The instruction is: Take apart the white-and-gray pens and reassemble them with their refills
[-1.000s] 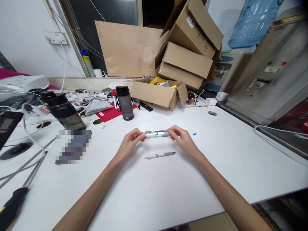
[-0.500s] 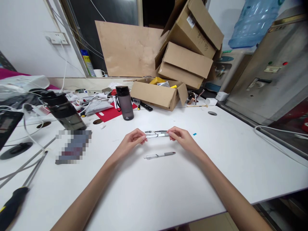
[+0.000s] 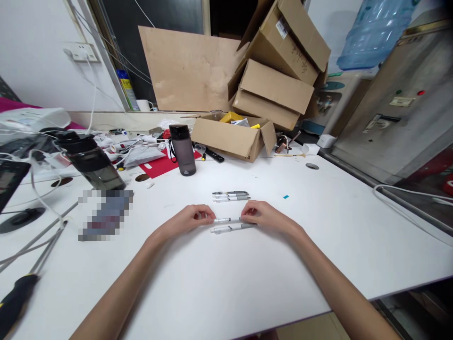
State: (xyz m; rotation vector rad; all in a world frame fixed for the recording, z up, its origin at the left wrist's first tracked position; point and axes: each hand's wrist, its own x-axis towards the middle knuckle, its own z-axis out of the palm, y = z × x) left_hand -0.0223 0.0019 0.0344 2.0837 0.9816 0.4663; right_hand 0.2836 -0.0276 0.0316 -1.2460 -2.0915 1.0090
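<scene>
A white and grey pen (image 3: pixel 223 220) lies crosswise between my hands. My left hand (image 3: pixel 191 218) pinches its left end, and my right hand (image 3: pixel 265 217) has its fingers closed on the grey right end, partly hiding it. Just nearer to me, a second white and grey pen (image 3: pixel 230 228) lies parallel on the table, its right tip close under my right fingers. Beyond my hands, several similar pens (image 3: pixel 230 196) lie side by side, touching or nearly so.
The white table (image 3: pixel 219 288) carries a grey bottle (image 3: pixel 183 153), a tilted dark bottle (image 3: pixel 94 163), a blurred-out flat object (image 3: pixel 108 215) and a screwdriver (image 3: pixel 17 297) at left. A cardboard box (image 3: pixel 226 137) stands behind. A blue scrap (image 3: pixel 286 197) lies right of the pens.
Both hands have come nearer to me, away from the far pens, which now lie uncovered. They now grip a pen just beyond the nearest one.
</scene>
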